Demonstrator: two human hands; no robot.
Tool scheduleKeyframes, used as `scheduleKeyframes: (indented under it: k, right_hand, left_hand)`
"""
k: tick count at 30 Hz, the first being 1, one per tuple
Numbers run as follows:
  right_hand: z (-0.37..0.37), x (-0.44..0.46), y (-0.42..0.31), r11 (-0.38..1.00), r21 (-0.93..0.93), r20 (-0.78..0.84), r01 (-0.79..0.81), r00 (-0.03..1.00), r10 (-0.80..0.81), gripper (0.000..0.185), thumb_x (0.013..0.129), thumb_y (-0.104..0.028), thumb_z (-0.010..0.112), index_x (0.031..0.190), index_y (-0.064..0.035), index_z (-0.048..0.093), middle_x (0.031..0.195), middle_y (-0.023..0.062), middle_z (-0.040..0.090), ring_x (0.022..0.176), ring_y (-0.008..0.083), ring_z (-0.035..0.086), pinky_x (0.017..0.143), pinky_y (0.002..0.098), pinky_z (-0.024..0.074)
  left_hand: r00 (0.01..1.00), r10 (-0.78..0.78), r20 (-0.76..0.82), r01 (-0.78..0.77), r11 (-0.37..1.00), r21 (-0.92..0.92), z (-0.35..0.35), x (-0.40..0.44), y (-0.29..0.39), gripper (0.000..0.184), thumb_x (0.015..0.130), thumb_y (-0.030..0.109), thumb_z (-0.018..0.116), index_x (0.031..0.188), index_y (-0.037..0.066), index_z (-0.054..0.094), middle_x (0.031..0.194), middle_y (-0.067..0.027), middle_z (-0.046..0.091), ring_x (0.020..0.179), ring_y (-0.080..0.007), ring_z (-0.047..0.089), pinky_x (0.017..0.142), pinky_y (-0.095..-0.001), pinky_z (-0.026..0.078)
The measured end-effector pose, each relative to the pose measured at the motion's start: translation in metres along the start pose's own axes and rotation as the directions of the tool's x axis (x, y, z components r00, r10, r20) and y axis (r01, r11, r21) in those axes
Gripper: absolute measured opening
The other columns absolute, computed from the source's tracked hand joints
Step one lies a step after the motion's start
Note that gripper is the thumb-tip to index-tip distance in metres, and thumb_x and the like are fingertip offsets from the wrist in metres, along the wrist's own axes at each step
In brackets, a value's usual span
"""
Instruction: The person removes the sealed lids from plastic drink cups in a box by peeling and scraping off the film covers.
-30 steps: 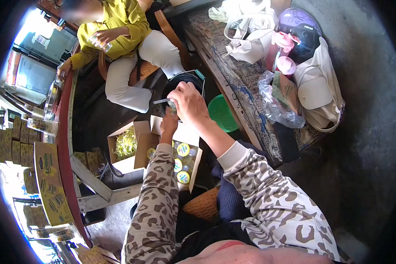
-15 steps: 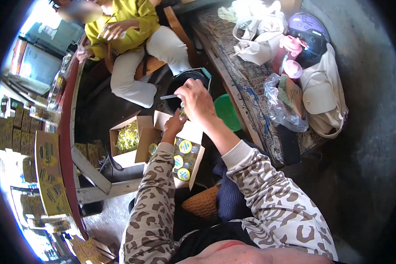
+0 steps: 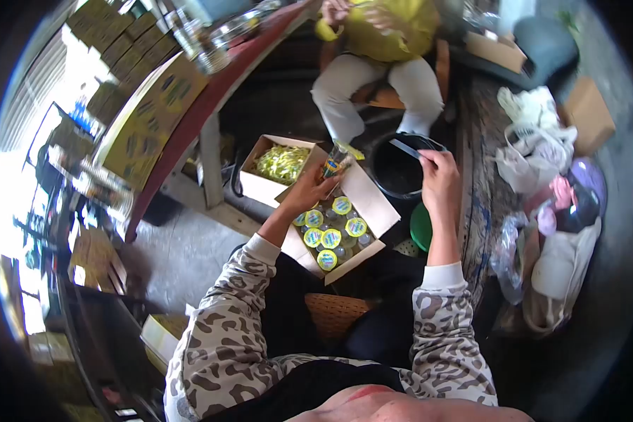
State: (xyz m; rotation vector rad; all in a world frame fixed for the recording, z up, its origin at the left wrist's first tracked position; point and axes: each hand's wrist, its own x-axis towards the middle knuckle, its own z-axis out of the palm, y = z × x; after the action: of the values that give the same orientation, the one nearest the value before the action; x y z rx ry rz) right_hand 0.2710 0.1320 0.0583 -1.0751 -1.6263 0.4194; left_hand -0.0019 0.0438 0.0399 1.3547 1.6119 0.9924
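Observation:
My left hand (image 3: 315,188) is closed around a small clear jar (image 3: 334,166) with a yellow and green label, just above an open cardboard box (image 3: 374,193). Several jars with round yellow-and-blue tops (image 3: 332,238) stand in that box. In my right hand (image 3: 439,179), a thin pale strip (image 3: 404,148) is pinched between thumb and fingers, pointing left over a black bucket (image 3: 380,188). What the strip is made of cannot be made out.
A second box (image 3: 260,184) holds yellow-green shreds (image 3: 283,163). A green basin (image 3: 420,227) stands right of the jar box. Across from me sits a person in a yellow top (image 3: 390,28). Bags and a helmet (image 3: 589,176) lie on the bench at right; a red-edged table (image 3: 221,91) runs along the left.
My hands were close together near the bucket; now they are apart, the left with the jar and the right drawn away with the strip. The camera view has turned.

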Motion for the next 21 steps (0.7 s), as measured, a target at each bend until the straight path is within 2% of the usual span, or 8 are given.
scheduleKeyframes:
  k: [3, 5, 7, 9, 10, 13, 17, 21]
  right_hand:
    - [0.009, -0.002, -0.002, 0.997, -0.048, 0.057, 0.062, 0.997, -0.059, 0.011, 0.085, -0.004, 0.068, 0.096, -0.0067, 0.070, 0.089, 0.0120, 0.060, 0.085, 0.0320, 0.060, 0.075, 0.0407, 0.0479]
    - [0.013, -0.005, -0.005, 0.995, -0.069, 0.106, 0.077, 0.992, -0.070, 0.012, 0.086, -0.004, 0.067, 0.097, -0.0065, 0.070, 0.090, 0.0116, 0.060, 0.087, 0.0314, 0.061, 0.078, 0.0405, 0.0481]
    - [0.017, -0.008, -0.002, 0.990, -0.098, 0.156, 0.099, 0.984, -0.083, 0.012, 0.087, -0.005, 0.067, 0.098, -0.0065, 0.071, 0.091, 0.0114, 0.061, 0.087, 0.0313, 0.061, 0.077, 0.0404, 0.0485]
    - [0.018, -0.011, -0.004, 0.986, -0.143, 0.205, 0.083, 0.977, -0.052, 0.012, 0.087, -0.005, 0.067, 0.099, -0.0065, 0.071, 0.092, 0.0114, 0.061, 0.087, 0.0311, 0.062, 0.077, 0.0405, 0.0487]
    - [0.018, -0.012, -0.005, 0.982, -0.182, 0.224, 0.047, 0.975, -0.005, 0.013, 0.087, -0.005, 0.067, 0.099, -0.0065, 0.071, 0.092, 0.0114, 0.062, 0.087, 0.0310, 0.062, 0.076, 0.0405, 0.0489]
    - [0.021, -0.011, 0.005, 0.978, -0.205, 0.256, 0.038, 0.966, 0.016, 0.014, 0.088, -0.006, 0.067, 0.101, -0.0058, 0.072, 0.093, 0.0109, 0.063, 0.089, 0.0291, 0.063, 0.080, 0.0376, 0.0491]
    - [0.008, -0.003, 0.042, 0.947, -0.304, 0.258, 0.103, 0.966, -0.022, 0.013, 0.087, -0.008, 0.069, 0.099, -0.0086, 0.073, 0.094, 0.0113, 0.064, 0.089, 0.0309, 0.064, 0.078, 0.0396, 0.0499]
    - [-0.029, 0.007, 0.089, 0.897, -0.441, 0.163, -0.031, 0.980, 0.114, 0.012, 0.085, -0.011, 0.070, 0.096, -0.0080, 0.073, 0.091, 0.0129, 0.067, 0.088, 0.0314, 0.064, 0.080, 0.0399, 0.0493]
  left_hand:
    - [0.983, 0.076, -0.167, -0.100, 0.985, -0.138, -0.016, -0.007, -0.009, 0.054, 0.094, 0.026, 0.067, 0.133, -0.001, 0.040, 0.106, -0.0100, 0.061, 0.093, -0.0122, 0.059, 0.079, -0.0267, 0.049]
    - [0.920, 0.178, -0.350, -0.265, 0.939, -0.218, -0.016, -0.010, -0.012, 0.057, 0.091, 0.026, 0.071, 0.129, -0.002, 0.039, 0.107, -0.0123, 0.061, 0.088, -0.0117, 0.058, 0.075, -0.0258, 0.049]
    - [0.876, 0.191, -0.444, -0.318, 0.919, -0.233, -0.008, -0.008, -0.026, 0.057, 0.090, 0.026, 0.072, 0.126, -0.002, 0.038, 0.108, -0.0142, 0.062, 0.093, -0.0153, 0.061, 0.079, -0.0288, 0.050]
    - [0.792, 0.293, -0.535, -0.414, 0.903, -0.118, 0.003, -0.010, -0.034, 0.057, 0.089, 0.026, 0.072, 0.125, -0.003, 0.038, 0.109, -0.0176, 0.062, 0.097, -0.0214, 0.064, 0.084, -0.0330, 0.050]
    - [0.804, 0.294, -0.517, -0.386, 0.919, -0.077, 0.002, -0.018, -0.022, 0.057, 0.088, 0.025, 0.073, 0.124, -0.003, 0.038, 0.110, -0.0213, 0.061, 0.104, -0.0265, 0.063, 0.089, -0.0361, 0.049]
    - [0.773, 0.303, -0.558, -0.387, 0.921, -0.037, -0.003, -0.022, -0.015, 0.057, 0.085, 0.023, 0.073, 0.122, -0.003, 0.039, 0.109, -0.0229, 0.061, 0.105, -0.0284, 0.062, 0.092, -0.0370, 0.047]
    - [0.757, 0.176, -0.629, -0.420, 0.869, -0.262, -0.010, 0.000, -0.044, 0.058, 0.081, 0.016, 0.074, 0.123, -0.004, 0.039, 0.116, -0.0204, 0.056, 0.110, -0.0238, 0.057, 0.095, -0.0357, 0.045]
    - [0.739, 0.042, -0.672, -0.438, 0.788, -0.432, -0.030, -0.010, -0.036, 0.058, 0.083, 0.011, 0.073, 0.128, 0.000, 0.038, 0.115, -0.0129, 0.059, 0.103, -0.0193, 0.061, 0.090, -0.0326, 0.051]
